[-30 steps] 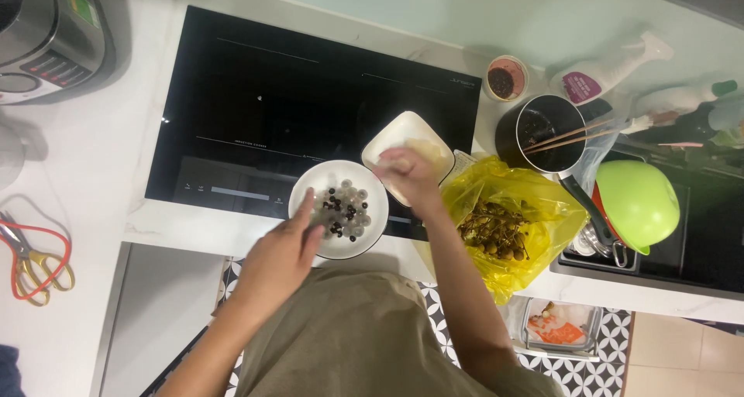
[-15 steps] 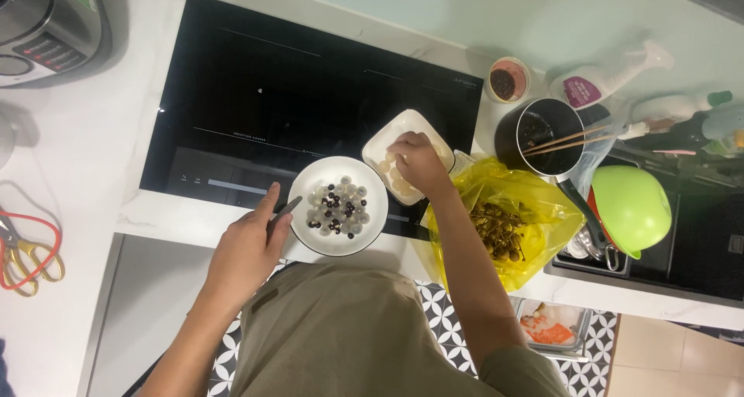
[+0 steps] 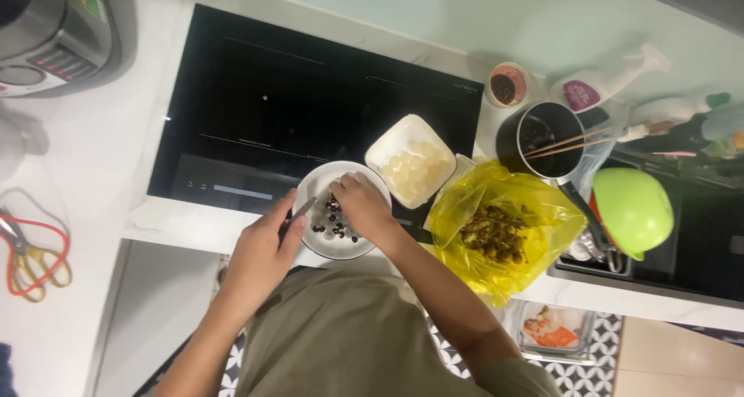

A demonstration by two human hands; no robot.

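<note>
A round white bowl (image 3: 320,178) with several dark seeds and pale fruit pieces sits at the front edge of the black cooktop. My left hand (image 3: 262,254) rests at the bowl's left rim, gripping a small knife (image 3: 303,208) whose blade points into the bowl. My right hand (image 3: 363,206) reaches into the bowl from the right, fingers pinched together over the contents; what it pinches is hidden. Just behind stands a square white dish (image 3: 411,161) full of peeled pale fruit. A yellow plastic bag (image 3: 504,226) holding brown peels lies open to the right.
A black pot (image 3: 542,137) with chopsticks, a small cup (image 3: 507,85), a spray bottle (image 3: 608,82) and a green bowl (image 3: 634,209) over the sink crowd the right. A cooker (image 3: 54,33) stands far left, scissors (image 3: 27,257) on the left counter.
My right hand moved from the square dish down into the round bowl. My left hand shifted closer to the bowl's left rim with the knife.
</note>
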